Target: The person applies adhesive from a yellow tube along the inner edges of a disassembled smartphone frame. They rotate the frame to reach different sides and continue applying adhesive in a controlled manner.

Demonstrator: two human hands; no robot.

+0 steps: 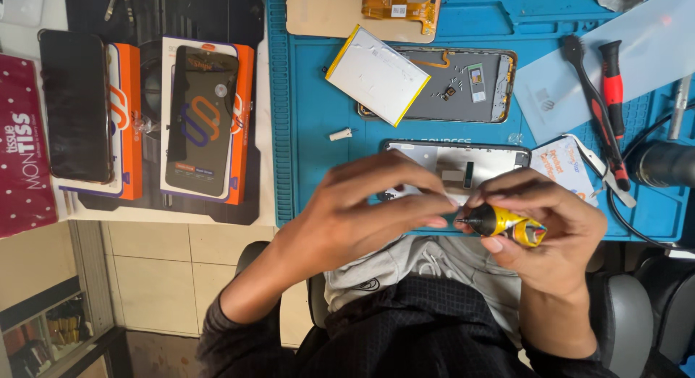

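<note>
My right hand (543, 229) grips a small yellow glue tube (507, 222) with a black nozzle pointing left. My left hand (362, 211) pinches at the nozzle tip, its thumb and forefinger closed around the black end. Both hands hover over the near edge of the blue work mat (304, 117). Just behind them lies a phone display frame (456, 161), partly hidden by my fingers. Farther back sits an opened phone body (463, 85) with a silver, yellow-edged battery (376, 74) lying tilted across its left part.
Red-handled pliers (608, 95) and a black tool lie at the right beside a translucent sheet (637, 59). Two orange phone boxes with dark screens (203, 121) (76, 106) rest left of the mat. A red tissue pack (22, 146) is at far left. A small white cap (340, 135) lies on the mat.
</note>
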